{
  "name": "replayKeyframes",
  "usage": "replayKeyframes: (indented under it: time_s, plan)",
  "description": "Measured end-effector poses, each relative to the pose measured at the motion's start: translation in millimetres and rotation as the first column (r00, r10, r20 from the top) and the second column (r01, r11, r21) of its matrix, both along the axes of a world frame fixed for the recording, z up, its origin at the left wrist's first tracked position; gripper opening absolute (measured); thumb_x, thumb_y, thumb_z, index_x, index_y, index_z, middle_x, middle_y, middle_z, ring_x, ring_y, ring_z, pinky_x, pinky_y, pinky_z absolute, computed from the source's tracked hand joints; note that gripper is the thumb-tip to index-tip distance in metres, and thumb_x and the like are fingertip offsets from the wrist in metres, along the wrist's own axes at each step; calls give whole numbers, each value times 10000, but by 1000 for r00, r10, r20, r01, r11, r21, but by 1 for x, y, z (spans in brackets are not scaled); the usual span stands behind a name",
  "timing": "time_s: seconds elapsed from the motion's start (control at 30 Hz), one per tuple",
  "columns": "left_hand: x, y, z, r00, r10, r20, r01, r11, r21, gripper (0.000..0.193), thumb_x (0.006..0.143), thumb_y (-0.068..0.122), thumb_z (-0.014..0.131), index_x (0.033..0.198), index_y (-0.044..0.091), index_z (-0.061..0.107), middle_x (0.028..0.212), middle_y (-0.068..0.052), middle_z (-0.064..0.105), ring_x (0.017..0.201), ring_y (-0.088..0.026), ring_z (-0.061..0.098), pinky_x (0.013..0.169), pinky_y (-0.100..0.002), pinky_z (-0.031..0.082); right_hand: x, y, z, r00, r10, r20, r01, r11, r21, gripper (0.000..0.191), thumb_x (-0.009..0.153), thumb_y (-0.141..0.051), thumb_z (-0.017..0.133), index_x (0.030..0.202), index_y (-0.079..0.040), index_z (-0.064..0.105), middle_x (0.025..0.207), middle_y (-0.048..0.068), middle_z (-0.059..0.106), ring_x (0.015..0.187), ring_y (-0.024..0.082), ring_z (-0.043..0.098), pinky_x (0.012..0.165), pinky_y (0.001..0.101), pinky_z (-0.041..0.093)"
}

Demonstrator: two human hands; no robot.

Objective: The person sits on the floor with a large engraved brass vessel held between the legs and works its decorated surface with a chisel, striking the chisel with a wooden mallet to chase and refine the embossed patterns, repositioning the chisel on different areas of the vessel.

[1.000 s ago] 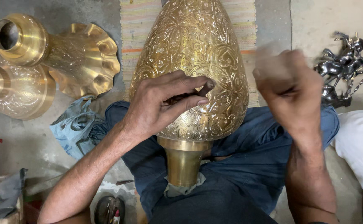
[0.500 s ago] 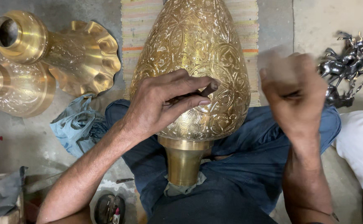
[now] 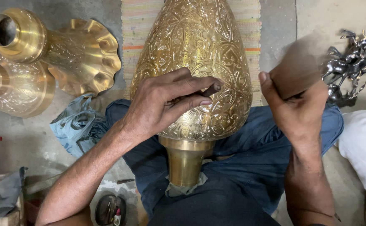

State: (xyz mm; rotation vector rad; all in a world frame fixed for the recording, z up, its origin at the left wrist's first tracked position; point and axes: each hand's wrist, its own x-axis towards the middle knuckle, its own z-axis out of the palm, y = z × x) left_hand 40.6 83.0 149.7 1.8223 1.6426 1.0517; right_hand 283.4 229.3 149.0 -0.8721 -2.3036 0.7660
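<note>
The big engraved brass vase (image 3: 199, 62) lies across the person's lap, its narrow plain neck (image 3: 186, 161) pointing back toward their body at six o'clock and its swollen, chased belly stretching away to twelve o'clock over a striped mat (image 3: 128, 42). It is bright yellow metal, covered in scrolling leaf and arch patterns, shiny enough to catch glare along its ridges. The left hand (image 3: 162, 104) is curled over the belly, fingers closed round a short dark punch (image 3: 210, 89) whose tip rests against the pattern. The right hand (image 3: 294, 111), at three o'clock from the vase, is clenched around something blurred and brownish (image 3: 298, 69), raised clear of the metal; I cannot tell exactly what it is. To my eye the risk is plain: a blow landing off the punch head could catch the left fingers (image 3: 191, 102), or the tip could skid on that curved, slick surface and scar the finished relief. The vase rests only on denim-clad legs (image 3: 250, 150), so it might roll under a strike. Out at ten o'clock lie two more brass pieces, a fluted one (image 3: 82, 54) and a rounded one (image 3: 15, 88), with a blue cloth (image 3: 76, 127) near them; at two o'clock sits a dark metal horse figure (image 3: 350, 62).
</note>
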Motion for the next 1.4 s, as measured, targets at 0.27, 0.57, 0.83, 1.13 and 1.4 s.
replayKeyframes:
  time_s: [0.27, 0.57, 0.83, 1.13, 1.4]
  plan:
    - [-1, -2, -5, 1000, 6, -28, -6, 1000, 19, 377, 949, 211, 772, 1299, 85, 714, 925, -57, 711, 765, -145, 696, 618, -309, 574, -3, -5, 7, 983, -170, 63, 181, 935, -303, 105, 949, -66, 758, 963, -32, 660, 830, 132, 679, 748, 303, 654, 680, 395, 515]
    - [3, -9, -3, 778, 257, 573, -303, 953, -16, 313, 1005, 136, 751, 1304, 83, 673, 1122, -79, 789, 980, -138, 775, 863, -275, 664, 0, 8, -19, 964, -36, 264, 3, 992, 127, 333, 883, -39, 788, 1143, -2, 583, 1019, 216, 667, 974, 430, 660, 794, 501, 504]
    - [-8, 0, -19, 992, 59, 109, -68, 994, 80, 340, 969, 190, 784, 1280, 77, 707, 1120, -111, 783, 963, -179, 791, 808, -312, 671, -1, 6, -23, 939, -23, 344, -31, 988, 150, 420, 797, -41, 795, 1192, -61, 654, 1025, 154, 689, 970, 373, 692, 836, 478, 535]
    - [-15, 5, -15, 994, 5, 112, -9, 1000, 28, 340, 934, 222, 801, 1247, 109, 729, 1084, -80, 795, 937, -172, 801, 815, -315, 676, -3, 3, 8, 959, -93, 268, 17, 962, 273, 368, 877, -74, 837, 1210, -43, 683, 1073, 161, 722, 990, 347, 705, 852, 447, 540]
    - [-12, 3, -6, 992, 18, 128, -25, 998, 56, 337, 941, 204, 798, 1247, 83, 725, 1124, -92, 780, 973, -191, 794, 817, -309, 680, -13, 2, 28, 959, -158, -235, 85, 952, -296, 109, 1066, -90, 786, 1041, -50, 688, 914, 103, 716, 782, 191, 711, 719, 308, 562]
